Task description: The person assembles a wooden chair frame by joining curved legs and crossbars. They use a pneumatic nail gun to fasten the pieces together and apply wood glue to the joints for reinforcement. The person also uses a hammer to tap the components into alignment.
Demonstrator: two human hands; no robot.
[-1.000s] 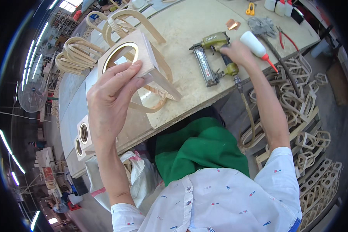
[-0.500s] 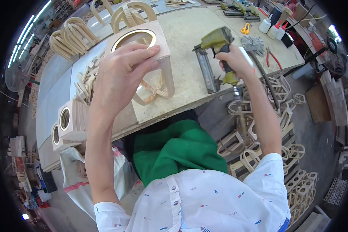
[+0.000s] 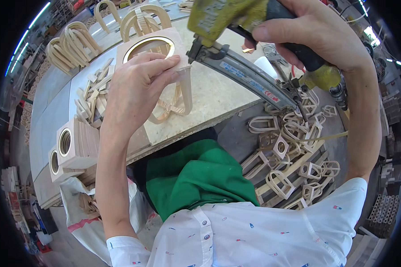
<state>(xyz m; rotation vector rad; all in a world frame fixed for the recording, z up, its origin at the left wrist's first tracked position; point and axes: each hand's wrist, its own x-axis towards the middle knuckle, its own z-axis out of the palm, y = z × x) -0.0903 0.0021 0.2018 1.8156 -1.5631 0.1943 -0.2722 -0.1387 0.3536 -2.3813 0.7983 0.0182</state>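
My left hand [image 3: 136, 86] pinches the near edge of a square wooden board [image 3: 176, 40] with a large round hole. Curved wooden strips [image 3: 171, 109] reach down from this board and cross near the table edge, so it is one lantern-like frame. A green pneumatic nail gun [image 3: 225, 20] is in my right hand [image 3: 316, 35], fingers wrapped round its black grip. Its nose is close by the board's right corner; I cannot tell whether they touch. The gun's long grey magazine slants down to the right, over the table edge.
On the pale worktable [image 3: 209, 93], loose wood strips [image 3: 93, 95] lie in a pile, with bent hoops [image 3: 73, 46] farther back. Stacked holed boards [image 3: 82, 142] stand at the left edge above a white sack [image 3: 71, 209]. Finished-looking frames [image 3: 280, 182] heap on the floor at right.
My right hand has lifted the nail gun and brought it closer, its nose now by the board's right corner and its magazine slanted. My left hand keeps its hold on the frame.
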